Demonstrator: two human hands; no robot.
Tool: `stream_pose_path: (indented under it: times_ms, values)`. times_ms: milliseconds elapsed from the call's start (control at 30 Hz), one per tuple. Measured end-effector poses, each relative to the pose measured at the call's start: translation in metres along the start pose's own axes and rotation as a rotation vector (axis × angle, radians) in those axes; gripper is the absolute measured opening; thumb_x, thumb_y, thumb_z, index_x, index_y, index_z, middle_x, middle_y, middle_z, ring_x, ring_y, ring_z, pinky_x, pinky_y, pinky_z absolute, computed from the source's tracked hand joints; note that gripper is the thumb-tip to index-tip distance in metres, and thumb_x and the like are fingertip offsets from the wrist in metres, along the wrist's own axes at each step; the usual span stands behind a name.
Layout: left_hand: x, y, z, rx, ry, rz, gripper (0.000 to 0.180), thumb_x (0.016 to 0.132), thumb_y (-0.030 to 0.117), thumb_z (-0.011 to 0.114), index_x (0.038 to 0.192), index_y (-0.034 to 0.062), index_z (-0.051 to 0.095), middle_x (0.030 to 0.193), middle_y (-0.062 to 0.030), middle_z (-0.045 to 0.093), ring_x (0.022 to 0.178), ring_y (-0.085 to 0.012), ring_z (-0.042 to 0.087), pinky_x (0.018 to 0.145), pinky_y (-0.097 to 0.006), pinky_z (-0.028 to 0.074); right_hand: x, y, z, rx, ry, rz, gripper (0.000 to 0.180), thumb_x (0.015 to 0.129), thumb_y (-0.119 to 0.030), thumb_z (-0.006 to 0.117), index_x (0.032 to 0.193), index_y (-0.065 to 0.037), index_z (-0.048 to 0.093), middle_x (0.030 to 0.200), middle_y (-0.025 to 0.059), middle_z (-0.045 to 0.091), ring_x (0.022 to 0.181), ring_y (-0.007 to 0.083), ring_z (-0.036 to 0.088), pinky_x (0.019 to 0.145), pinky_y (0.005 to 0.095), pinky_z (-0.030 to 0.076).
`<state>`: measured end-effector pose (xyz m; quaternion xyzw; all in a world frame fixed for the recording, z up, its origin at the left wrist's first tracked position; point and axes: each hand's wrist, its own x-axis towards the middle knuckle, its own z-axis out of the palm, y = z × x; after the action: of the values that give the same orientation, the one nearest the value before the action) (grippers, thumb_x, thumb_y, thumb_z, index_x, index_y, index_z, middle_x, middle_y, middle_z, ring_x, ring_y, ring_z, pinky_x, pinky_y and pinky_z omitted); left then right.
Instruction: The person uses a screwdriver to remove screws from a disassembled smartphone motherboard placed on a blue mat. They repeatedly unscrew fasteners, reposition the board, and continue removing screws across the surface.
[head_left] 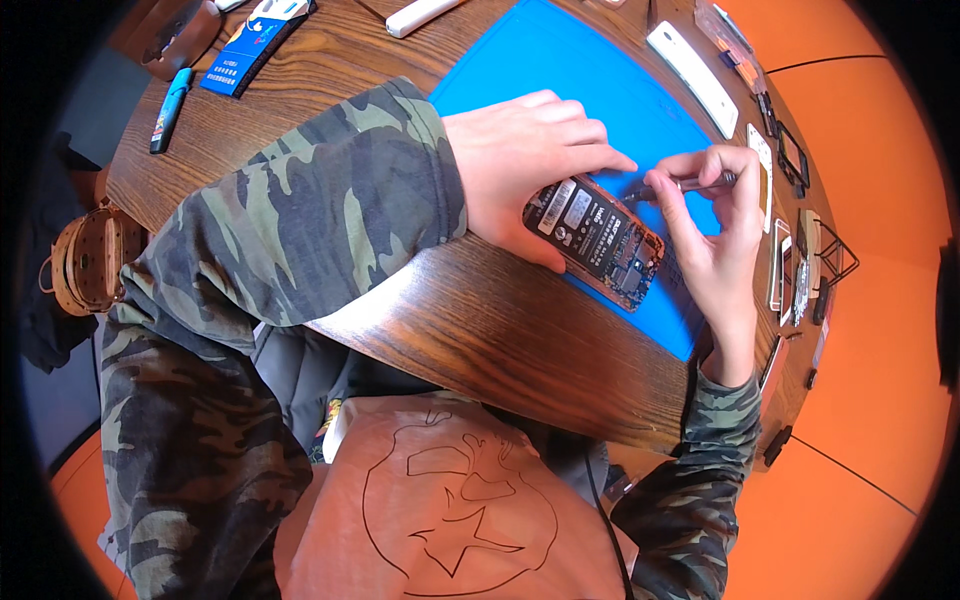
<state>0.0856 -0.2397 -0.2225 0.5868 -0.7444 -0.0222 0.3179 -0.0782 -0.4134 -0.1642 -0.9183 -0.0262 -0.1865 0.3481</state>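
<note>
An opened smartphone [640, 272] lies tilted on a blue work mat [580, 75], its black battery [598, 232] and circuit board exposed. My left hand [530, 165] grips the phone's left end, thumb along the near edge, the other fingers stretched over the far side. Between the thumb and fingers of my right hand [715, 220] is a slim grey metal screwdriver [690, 185]. Its tip points left at the phone's far long edge; whether it touches there is too small to tell.
On the wooden table [480, 320], a blue box [255, 50] and a blue lighter [170, 112] lie at the far left. A white phone-shaped panel [692, 78] rests beyond the mat. Several phone parts, including a dark frame [792, 158], line the right edge.
</note>
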Motion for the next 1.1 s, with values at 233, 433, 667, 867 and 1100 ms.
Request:
stream_pose_path:
  times_ms: [233, 433, 667, 867, 1100]
  values:
    - [-0.001, 0.0, -0.001, 0.012, -0.001, -0.003, 0.091, 0.062, 0.037, 0.088, 0.139, 0.0083, 0.048, 0.111, -0.0095, 0.056, 0.102, -0.0293, 0.053, 0.089, -0.04, 0.04, 0.0, -0.002, -0.001, -0.033, -0.019, -0.022, 0.03, 0.089, 0.003, 0.066, 0.105, -0.005, 0.042, 0.089, 0.0099, 0.064, 0.078, 0.0147, 0.064, 0.075, 0.0283, 0.052]
    - [-0.001, 0.0, -0.001, 0.004, -0.01, -0.012, 0.091, 0.062, 0.035, 0.087, 0.14, 0.0085, 0.048, 0.111, -0.0095, 0.057, 0.103, -0.0293, 0.053, 0.09, -0.04, 0.04, 0.004, -0.004, -0.009, -0.076, -0.041, -0.019, 0.029, 0.089, -0.005, 0.07, 0.104, -0.005, 0.046, 0.088, 0.0081, 0.064, 0.072, 0.0148, 0.061, 0.065, 0.0271, 0.05]
    - [0.0, 0.001, -0.001, 0.011, -0.01, -0.01, 0.091, 0.062, 0.034, 0.087, 0.14, 0.0082, 0.048, 0.111, -0.0096, 0.057, 0.102, -0.0295, 0.053, 0.091, -0.04, 0.04, -0.001, -0.005, -0.005, -0.251, 0.017, 0.107, 0.031, 0.089, -0.008, 0.07, 0.108, -0.004, 0.045, 0.087, 0.008, 0.062, 0.076, 0.0178, 0.063, 0.07, 0.0292, 0.051]
    - [0.0, 0.001, -0.001, 0.022, -0.014, -0.015, 0.091, 0.062, 0.034, 0.087, 0.14, 0.0084, 0.048, 0.111, -0.0096, 0.057, 0.102, -0.0292, 0.053, 0.091, -0.04, 0.04, 0.0, -0.006, -0.006, -0.223, -0.006, -0.003, 0.025, 0.09, -0.007, 0.067, 0.104, -0.002, 0.047, 0.09, 0.0107, 0.061, 0.076, 0.0212, 0.063, 0.07, 0.0314, 0.051]
    - [-0.001, 0.001, 0.0, 0.018, -0.005, -0.012, 0.091, 0.062, 0.034, 0.087, 0.14, 0.0083, 0.048, 0.111, -0.0091, 0.057, 0.102, -0.0288, 0.053, 0.091, -0.04, 0.04, 0.003, -0.007, -0.009, -0.145, -0.041, -0.04, 0.023, 0.089, -0.004, 0.068, 0.101, -0.002, 0.048, 0.091, 0.0096, 0.059, 0.082, 0.0196, 0.061, 0.077, 0.0313, 0.05]
